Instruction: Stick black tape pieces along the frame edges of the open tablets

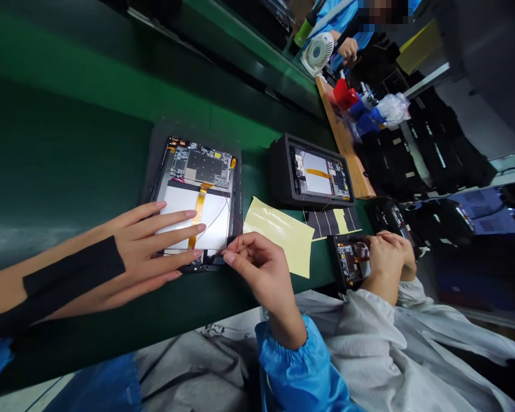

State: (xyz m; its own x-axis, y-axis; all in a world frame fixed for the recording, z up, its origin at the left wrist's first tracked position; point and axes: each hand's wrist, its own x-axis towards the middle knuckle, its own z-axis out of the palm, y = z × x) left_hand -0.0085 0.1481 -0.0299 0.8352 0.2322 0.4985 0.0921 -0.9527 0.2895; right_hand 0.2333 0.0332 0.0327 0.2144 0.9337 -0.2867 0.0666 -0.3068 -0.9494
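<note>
An opened tablet (214,212) lies in a dark tray (152,166), showing its circuit board (203,166), silvery battery (178,200) and an orange flat cable (201,200). Across the battery, my left hand (141,246) is laid flat with its fingers spread. Black tape (77,277) sticks to the wrist and back of that hand. At the tablet's near right corner, my right hand (261,263) pinches thumb and forefinger on a thin wire (239,229); the fingertips hide the wire's end. Fine dark and red wires run over the battery towards this corner.
Right of the tablet lies yellow backing paper (278,234), beside black adhesive strips (330,223). Behind them, a second opened tablet (321,174) rests on a black foam block (281,171). A co-worker's hands (388,257) handle another device (349,263). A small fan (318,54) stands farther back.
</note>
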